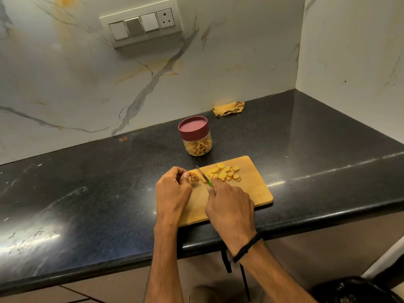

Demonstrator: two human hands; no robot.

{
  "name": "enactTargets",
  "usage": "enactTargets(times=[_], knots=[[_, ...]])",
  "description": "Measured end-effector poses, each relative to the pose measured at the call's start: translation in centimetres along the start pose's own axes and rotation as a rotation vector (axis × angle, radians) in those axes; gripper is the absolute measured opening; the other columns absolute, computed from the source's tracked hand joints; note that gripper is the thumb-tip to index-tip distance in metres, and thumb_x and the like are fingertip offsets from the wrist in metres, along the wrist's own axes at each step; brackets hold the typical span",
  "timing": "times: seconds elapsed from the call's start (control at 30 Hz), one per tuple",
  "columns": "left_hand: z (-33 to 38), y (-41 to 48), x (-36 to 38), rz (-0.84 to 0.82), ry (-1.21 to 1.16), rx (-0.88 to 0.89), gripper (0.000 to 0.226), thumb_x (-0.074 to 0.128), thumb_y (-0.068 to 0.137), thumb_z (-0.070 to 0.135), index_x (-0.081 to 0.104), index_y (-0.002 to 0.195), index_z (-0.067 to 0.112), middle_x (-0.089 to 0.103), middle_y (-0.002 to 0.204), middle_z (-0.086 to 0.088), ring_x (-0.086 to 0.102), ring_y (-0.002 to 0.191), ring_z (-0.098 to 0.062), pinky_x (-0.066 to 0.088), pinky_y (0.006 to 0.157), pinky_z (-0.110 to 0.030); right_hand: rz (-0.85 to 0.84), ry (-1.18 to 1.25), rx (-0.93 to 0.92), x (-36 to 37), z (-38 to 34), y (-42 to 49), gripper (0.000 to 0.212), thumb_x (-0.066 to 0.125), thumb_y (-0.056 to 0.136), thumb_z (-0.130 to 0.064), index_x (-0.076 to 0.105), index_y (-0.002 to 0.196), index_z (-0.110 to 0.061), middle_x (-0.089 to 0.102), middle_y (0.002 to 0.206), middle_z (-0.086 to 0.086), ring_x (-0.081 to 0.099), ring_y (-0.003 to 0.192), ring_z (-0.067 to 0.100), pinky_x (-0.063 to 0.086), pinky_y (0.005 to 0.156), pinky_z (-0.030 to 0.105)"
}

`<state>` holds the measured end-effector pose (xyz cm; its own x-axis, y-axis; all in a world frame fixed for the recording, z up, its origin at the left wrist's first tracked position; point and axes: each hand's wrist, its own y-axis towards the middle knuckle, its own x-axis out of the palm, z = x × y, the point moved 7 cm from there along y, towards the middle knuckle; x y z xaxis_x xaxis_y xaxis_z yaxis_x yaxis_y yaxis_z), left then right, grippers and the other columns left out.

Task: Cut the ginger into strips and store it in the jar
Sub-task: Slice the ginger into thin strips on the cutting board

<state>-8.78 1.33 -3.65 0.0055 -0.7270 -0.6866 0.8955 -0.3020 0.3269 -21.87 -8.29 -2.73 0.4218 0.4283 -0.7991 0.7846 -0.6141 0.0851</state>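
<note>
On a wooden cutting board (253, 191) lies a small brown stub of ginger (194, 177), pinched by the curled fingers of my left hand (173, 190). My right hand (229, 206) grips a knife (203, 174) with a green handle; its blade stands just right of the stub. A heap of yellow ginger slices (225, 173) lies on the board beyond the blade. Behind the board stands a clear jar (197, 146) with ginger strips inside, and a maroon lid (193, 127) sits on it.
The board sits on a black stone counter (98, 182) near its front edge. A crumpled yellow cloth (228, 108) lies at the back by the marble wall. A switch panel (142, 25) is on the wall above. The wall turns a corner at the right.
</note>
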Motion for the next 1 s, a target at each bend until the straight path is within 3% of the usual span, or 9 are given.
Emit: enactTargets(times=[0.13, 0.27, 0.4, 0.57, 0.77, 0.87, 1.0], knots=[[-0.4, 1.3, 0.3, -0.134, 0.096, -0.019, 0.008, 0.063, 0.097, 0.018, 0.071, 0.097, 0.019, 0.063, 0.100, 0.000, 0.058, 0.090, -0.012, 0.048, 0.079, -0.027, 0.003, -0.005, 0.002, 0.0, 0.0, 0.1, 0.033, 0.037, 0.104, -0.034, 0.046, 0.135, -0.027, 0.063, 0.112, -0.001, 0.058, 0.102, 0.018, 0.041, 0.075, 0.029], [0.1, 2.0, 0.2, -0.207, 0.155, -0.005, 0.013, 0.067, 0.095, 0.020, 0.074, 0.106, 0.018, 0.062, 0.103, 0.004, 0.055, 0.086, -0.007, 0.041, 0.073, -0.018, -0.001, -0.001, 0.004, 0.1, 0.0, 0.2, 0.031, 0.038, 0.104, -0.033, 0.048, 0.133, -0.027, 0.063, 0.112, -0.001, 0.059, 0.102, 0.019, 0.040, 0.074, 0.029], [0.0, 1.8, -0.2, -0.195, 0.141, 0.043, 0.027, 0.066, 0.095, 0.015, 0.069, 0.120, 0.026, 0.061, 0.119, 0.004, 0.056, 0.103, -0.008, 0.046, 0.088, -0.024, -0.014, 0.006, 0.000, 0.0, -0.1, -0.1, 0.028, 0.038, 0.104, -0.033, 0.051, 0.128, -0.026, 0.063, 0.110, 0.001, 0.059, 0.101, 0.021, 0.036, 0.072, 0.029], [0.4, 1.2, -0.1, -0.294, 0.095, 0.156, 0.042, 0.066, 0.092, 0.001, 0.072, 0.114, 0.035, 0.054, 0.128, 0.012, 0.045, 0.120, -0.008, 0.045, 0.098, -0.029, 0.001, 0.002, 0.002, 0.1, 0.1, -0.1, 0.029, 0.038, 0.104, -0.034, 0.051, 0.129, -0.027, 0.063, 0.110, 0.000, 0.059, 0.099, 0.020, 0.036, 0.071, 0.029], [0.1, 0.9, -0.6, -0.213, 0.113, 0.123, 0.012, 0.076, 0.088, 0.025, 0.075, 0.100, 0.028, 0.064, 0.105, 0.009, 0.055, 0.099, -0.007, 0.040, 0.075, -0.016, 0.004, 0.003, -0.005, 0.0, 0.0, -0.3, 0.030, 0.037, 0.104, -0.034, 0.050, 0.129, -0.026, 0.064, 0.109, 0.001, 0.059, 0.100, 0.021, 0.036, 0.069, 0.028], [-0.4, 0.7, -0.9, -0.180, 0.105, 0.085, 0.016, 0.074, 0.088, 0.037, 0.074, 0.101, 0.027, 0.064, 0.097, 0.010, 0.056, 0.090, -0.005, 0.044, 0.074, -0.019, -0.001, 0.006, -0.003, 0.0, 0.1, -0.3, 0.030, 0.036, 0.104, -0.034, 0.050, 0.130, -0.026, 0.064, 0.110, 0.001, 0.059, 0.100, 0.021, 0.035, 0.069, 0.028], [-0.8, 0.3, -1.2, -0.188, 0.064, 0.060, 0.021, 0.065, 0.096, 0.022, 0.069, 0.117, 0.027, 0.065, 0.095, 0.010, 0.059, 0.089, -0.003, 0.043, 0.074, -0.014, 0.010, 0.010, -0.013, 0.2, 0.0, -0.5, 0.029, 0.036, 0.104, -0.034, 0.052, 0.127, -0.025, 0.064, 0.108, 0.000, 0.058, 0.095, 0.019, 0.035, 0.069, 0.028]])
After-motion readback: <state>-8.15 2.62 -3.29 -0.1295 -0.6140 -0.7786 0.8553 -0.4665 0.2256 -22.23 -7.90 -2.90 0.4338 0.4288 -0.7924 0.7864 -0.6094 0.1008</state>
